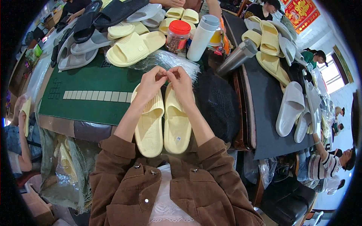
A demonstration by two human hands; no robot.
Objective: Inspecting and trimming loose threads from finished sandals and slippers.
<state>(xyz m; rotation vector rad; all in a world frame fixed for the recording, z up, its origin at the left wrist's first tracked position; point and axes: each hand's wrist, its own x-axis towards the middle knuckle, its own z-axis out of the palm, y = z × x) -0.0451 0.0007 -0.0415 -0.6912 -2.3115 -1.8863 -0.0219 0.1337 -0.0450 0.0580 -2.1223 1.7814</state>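
Note:
A pair of pale yellow slides lies side by side before me, the left slide (pixel 148 133) and the right slide (pixel 177 130), heels toward my body. My left hand (pixel 152 82) is over the toe end of the left one, its thumb and fingertips pinched together. Opposite it, my right hand (pixel 180 83) pinches too, above the right slide's toe. Both sets of fingertips meet in the middle; anything small between them is too hidden to name. Just beyond the fingers lies a stack of clear plastic bags (pixel 171 64).
Left of the slides is a green mat (pixel 83 81) with a row of cream tiles. Behind stand a red-lidded jar (pixel 178 35), a white bottle (pixel 203 37) and a steel tumbler (pixel 237 57). Slides are heaped at left (pixel 132 49) and on the dark right-hand table (pixel 260 113). Co-workers sit around.

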